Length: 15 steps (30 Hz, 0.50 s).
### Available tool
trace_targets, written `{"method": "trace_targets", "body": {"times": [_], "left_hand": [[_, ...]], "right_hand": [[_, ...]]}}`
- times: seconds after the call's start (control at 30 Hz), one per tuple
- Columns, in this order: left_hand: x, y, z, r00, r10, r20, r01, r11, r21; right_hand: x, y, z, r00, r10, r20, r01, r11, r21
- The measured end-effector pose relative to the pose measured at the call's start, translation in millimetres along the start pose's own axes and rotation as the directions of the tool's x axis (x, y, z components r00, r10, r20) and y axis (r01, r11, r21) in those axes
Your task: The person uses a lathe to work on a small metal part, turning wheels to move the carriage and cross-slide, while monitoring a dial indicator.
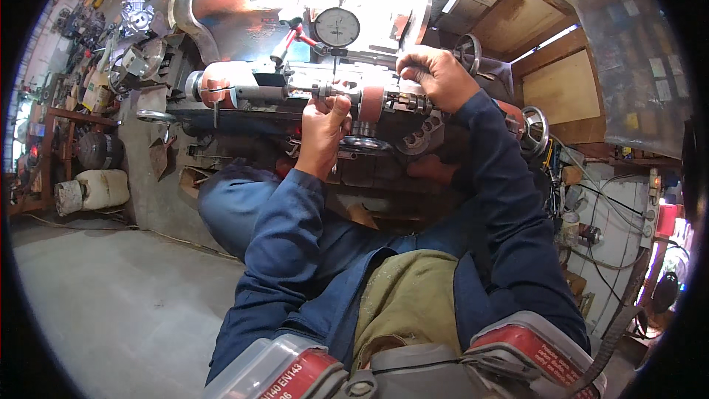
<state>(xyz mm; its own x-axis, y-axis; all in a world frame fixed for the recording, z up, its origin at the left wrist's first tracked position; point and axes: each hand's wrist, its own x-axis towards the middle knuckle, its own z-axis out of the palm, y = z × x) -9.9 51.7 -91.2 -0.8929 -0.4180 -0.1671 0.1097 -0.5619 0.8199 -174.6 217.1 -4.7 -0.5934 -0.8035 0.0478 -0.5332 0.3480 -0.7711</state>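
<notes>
A metal shaft (408, 101) with several raised rings or lobes lies crosswise in a bench machine ahead of me. My left hand (322, 131) is closed at the shaft's left part, thumb and fingertips against it. Over the shaft's right part, my right hand (442, 80) is bent with its fingers pinched together; whatever lies between them is hidden. A round dial gauge (337, 27) stands just behind the shaft, its thin stem reaching down toward it. Beside the gauge is a red jointed holder arm (286, 44). A reddish-brown block (371, 104) sits between my hands.
Handwheels stand at the machine's left (155, 116), front (367, 145) and right (535, 128). A bright lamp glares behind the gauge. Metal parts crowd the left side near a whitish jug (105, 190). Wooden boards (559, 89) and cables are at right. Respirator filters (530, 355) fill the lower edge.
</notes>
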Motion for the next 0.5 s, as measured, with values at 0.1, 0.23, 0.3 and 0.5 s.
{"method": "trace_targets", "body": {"times": [0.1, 0.23, 0.3, 0.5], "left_hand": [[0.0, -1.7, -3.2, 1.000, -0.009, -0.001, 0.009, 1.000, 0.010], [-0.7, -1.1, -3.6, 1.000, -0.002, -0.001, 0.002, 1.000, 0.006], [-1.3, 0.2, -1.8, 0.999, -0.027, -0.024, 0.028, 0.999, 0.034], [0.3, -2.9, -6.8, 1.000, -0.008, -0.018, 0.009, 0.998, 0.058]], "right_hand": [[3.2, 0.8, -2.1, 0.998, 0.012, 0.062, -0.013, 1.000, 0.024], [5.8, 0.9, 0.6, 0.992, 0.068, 0.106, -0.078, 0.993, 0.093], [6.2, 1.5, 2.0, 0.989, 0.084, 0.125, -0.094, 0.992, 0.082], [6.5, 2.1, 4.6, 0.988, 0.109, 0.114, -0.122, 0.986, 0.117]]}}
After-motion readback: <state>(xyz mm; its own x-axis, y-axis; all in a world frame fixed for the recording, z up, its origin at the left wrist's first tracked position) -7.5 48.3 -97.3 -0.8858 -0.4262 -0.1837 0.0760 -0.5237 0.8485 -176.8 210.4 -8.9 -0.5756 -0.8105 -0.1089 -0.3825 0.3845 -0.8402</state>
